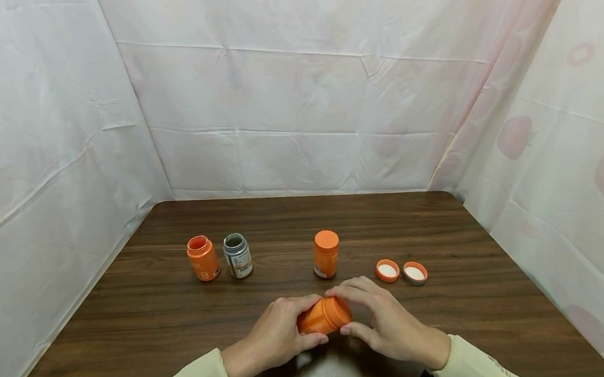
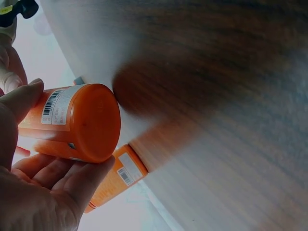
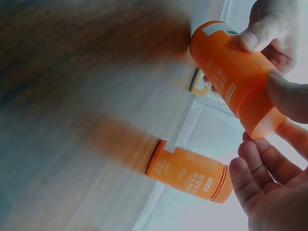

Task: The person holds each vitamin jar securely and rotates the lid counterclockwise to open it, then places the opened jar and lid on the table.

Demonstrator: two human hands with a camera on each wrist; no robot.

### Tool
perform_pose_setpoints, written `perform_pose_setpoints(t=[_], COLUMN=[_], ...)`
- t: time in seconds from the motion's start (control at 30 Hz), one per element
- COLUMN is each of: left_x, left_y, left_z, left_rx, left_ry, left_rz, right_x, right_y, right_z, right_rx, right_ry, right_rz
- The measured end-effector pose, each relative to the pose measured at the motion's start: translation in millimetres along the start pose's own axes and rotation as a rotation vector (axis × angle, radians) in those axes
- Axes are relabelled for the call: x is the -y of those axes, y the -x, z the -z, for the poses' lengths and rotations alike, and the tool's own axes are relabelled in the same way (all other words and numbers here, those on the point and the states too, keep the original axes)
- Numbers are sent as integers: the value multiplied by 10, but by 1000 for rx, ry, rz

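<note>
An orange bottle [image 1: 316,318] is held tilted just above the table's near part, its cap end toward the right. My left hand [image 1: 276,335] grips its body, thumb on one side and fingers on the other, as the left wrist view shows with the bottle's base [image 2: 96,122] facing out. At the cap [image 3: 262,122], my right hand [image 1: 391,323] pinches with thumb and fingers. Beyond the hands stands a second orange bottle [image 1: 326,255], upright with its cap on.
To the left, an open orange bottle [image 1: 204,262] and an open grey bottle [image 1: 239,260] stand side by side. Two caps lie inside-up at the right, one orange [image 1: 387,271] and one grey-sided with an orange rim [image 1: 415,273]. White sheets [image 1: 297,97] surround the dark wooden table [image 1: 283,212].
</note>
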State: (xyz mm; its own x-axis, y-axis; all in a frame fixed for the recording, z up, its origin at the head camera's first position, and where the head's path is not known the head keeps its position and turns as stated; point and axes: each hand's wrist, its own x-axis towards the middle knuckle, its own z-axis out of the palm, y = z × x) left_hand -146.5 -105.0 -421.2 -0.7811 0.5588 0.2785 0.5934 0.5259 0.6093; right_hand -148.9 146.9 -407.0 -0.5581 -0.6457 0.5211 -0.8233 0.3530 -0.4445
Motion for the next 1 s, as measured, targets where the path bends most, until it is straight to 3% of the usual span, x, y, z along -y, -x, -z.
perform_pose_setpoints(t=[0.67,0.83,1.0], left_x=[-7,1,-1], left_y=[15,16,19], left_z=[1,-7,-6], left_rx=[-1,1,10], left_ry=[18,24,33], left_rz=[-14,-7,6], right_x=[31,58,83], right_y=[-19,-9,-9], right_z=[2,-17,-29], right_rx=[-9,-47,-101], right_ry=[5,2,95], right_rz=[-16,-103,-219])
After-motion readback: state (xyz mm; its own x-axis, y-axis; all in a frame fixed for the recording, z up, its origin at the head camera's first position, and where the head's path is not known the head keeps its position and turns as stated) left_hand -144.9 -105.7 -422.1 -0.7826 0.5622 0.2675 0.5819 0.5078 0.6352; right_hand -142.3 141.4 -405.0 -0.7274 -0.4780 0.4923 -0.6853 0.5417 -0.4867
